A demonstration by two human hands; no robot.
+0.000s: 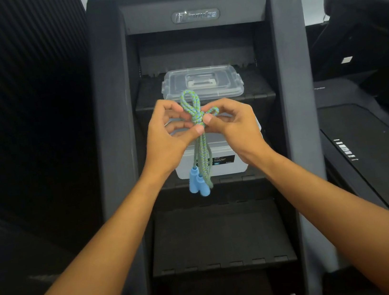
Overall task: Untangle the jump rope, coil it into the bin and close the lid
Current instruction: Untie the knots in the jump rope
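Both hands raised in front of black stepped machine [121,132]. Left hand [169,136] and right hand [232,122] pinch knot of jump rope [197,119] with thumb and fingertips, closed on it. Loops stick up above knot (green-blue braid). Strands hang down, two blue handles [197,184] at bottom. Clear bin [229,152] on step behind rope, lid [204,81] on step above.
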